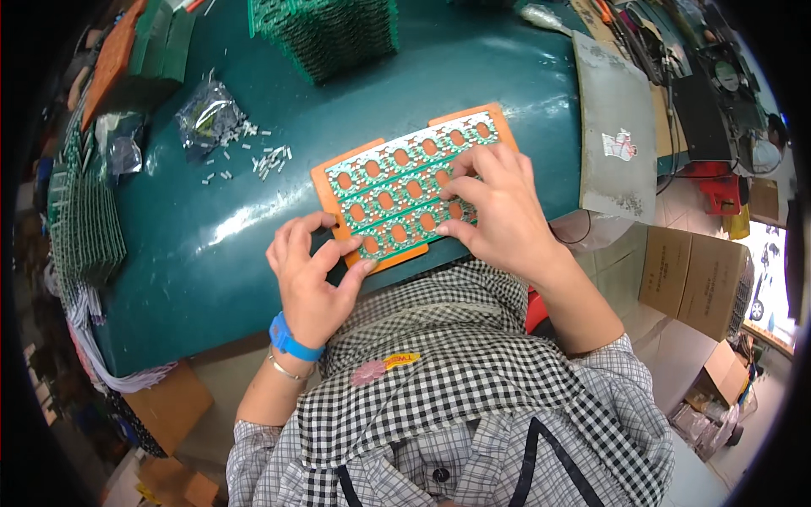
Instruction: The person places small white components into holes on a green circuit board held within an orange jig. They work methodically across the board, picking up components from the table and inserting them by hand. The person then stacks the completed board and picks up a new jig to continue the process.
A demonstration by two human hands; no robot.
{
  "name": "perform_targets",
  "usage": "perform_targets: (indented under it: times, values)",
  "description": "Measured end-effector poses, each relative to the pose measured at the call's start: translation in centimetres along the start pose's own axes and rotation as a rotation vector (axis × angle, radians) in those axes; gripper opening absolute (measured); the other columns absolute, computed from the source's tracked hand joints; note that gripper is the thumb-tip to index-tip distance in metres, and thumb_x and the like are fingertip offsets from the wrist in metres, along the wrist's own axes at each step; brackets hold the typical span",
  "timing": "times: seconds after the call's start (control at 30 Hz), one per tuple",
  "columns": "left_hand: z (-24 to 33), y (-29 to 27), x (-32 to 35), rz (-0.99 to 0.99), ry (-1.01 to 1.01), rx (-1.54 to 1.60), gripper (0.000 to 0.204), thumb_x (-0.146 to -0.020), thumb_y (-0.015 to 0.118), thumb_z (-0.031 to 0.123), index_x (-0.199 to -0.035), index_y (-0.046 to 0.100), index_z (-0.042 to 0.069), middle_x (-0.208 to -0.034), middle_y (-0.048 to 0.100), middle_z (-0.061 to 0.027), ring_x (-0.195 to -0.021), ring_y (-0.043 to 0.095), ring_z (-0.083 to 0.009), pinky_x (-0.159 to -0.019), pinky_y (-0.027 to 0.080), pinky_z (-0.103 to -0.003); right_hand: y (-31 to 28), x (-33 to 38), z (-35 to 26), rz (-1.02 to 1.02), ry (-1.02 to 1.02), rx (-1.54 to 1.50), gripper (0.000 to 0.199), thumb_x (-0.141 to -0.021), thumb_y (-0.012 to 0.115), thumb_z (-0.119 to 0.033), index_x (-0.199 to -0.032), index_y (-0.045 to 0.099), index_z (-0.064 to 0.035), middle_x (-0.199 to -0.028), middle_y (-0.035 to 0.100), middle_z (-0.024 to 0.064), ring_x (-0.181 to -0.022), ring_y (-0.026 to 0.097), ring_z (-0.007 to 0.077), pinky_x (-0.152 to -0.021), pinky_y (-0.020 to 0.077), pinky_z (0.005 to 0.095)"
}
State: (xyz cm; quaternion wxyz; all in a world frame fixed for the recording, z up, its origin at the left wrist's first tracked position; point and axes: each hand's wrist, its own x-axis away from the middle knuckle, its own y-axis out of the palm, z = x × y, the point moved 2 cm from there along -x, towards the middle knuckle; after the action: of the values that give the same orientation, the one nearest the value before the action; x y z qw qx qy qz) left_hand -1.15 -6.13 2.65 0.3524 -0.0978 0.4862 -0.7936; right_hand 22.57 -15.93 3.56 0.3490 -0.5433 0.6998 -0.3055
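A green circuit board panel (389, 200) with rows of oval holes lies in an orange tray (400, 260) on the table before me. My left hand (311, 262) is at the tray's lower left corner, fingers curled against its edge and thumb beside the board's lower edge. Over the right part of the panel bends my right hand (498, 203), its fingertips touching or just above the board. A gap shows between its thumb and index finger, with nothing visible in it. The palm and fingers cover the panel's right end.
Small white pieces (272, 160) lie scattered left of the tray, by a clear plastic bag (209, 118). Stacked green boards (338, 34) stand at the back, with more boards (84, 220) at the left. A grey sheet (615, 127) rests at the right; a cardboard box (693, 279) stands beyond.
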Motion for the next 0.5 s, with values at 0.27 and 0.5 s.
perform_targets:
  times: [0.27,0.5]
  values:
    - [-2.4,-1.5,-6.2,0.061,0.057,0.148,0.026,-0.072,0.078,0.001,-0.097,0.074,0.006,-0.096,0.067,-0.0094,-0.094,0.061,-0.0264,-0.085,0.048,-0.038,-3.0,-2.8,5.7,0.175,0.094,-0.006,0.027,-0.07,0.083,-0.016,-0.096,0.074,-0.0103,-0.105,0.059,0.0054,-0.106,0.053,0.0278,-0.095,0.0406,0.0411]
    - [-1.6,1.6,-8.5,0.054,0.103,0.026,0.033,-0.067,0.086,0.015,-0.097,0.076,0.011,-0.094,0.059,-0.0017,-0.094,0.054,-0.0229,-0.085,0.038,-0.037,-1.3,-5.6,4.7,-0.01,-0.008,0.121,0.029,-0.069,0.086,-0.023,-0.095,0.078,-0.0136,-0.106,0.058,0.0041,-0.111,0.051,0.0235,-0.101,0.0373,0.0392]
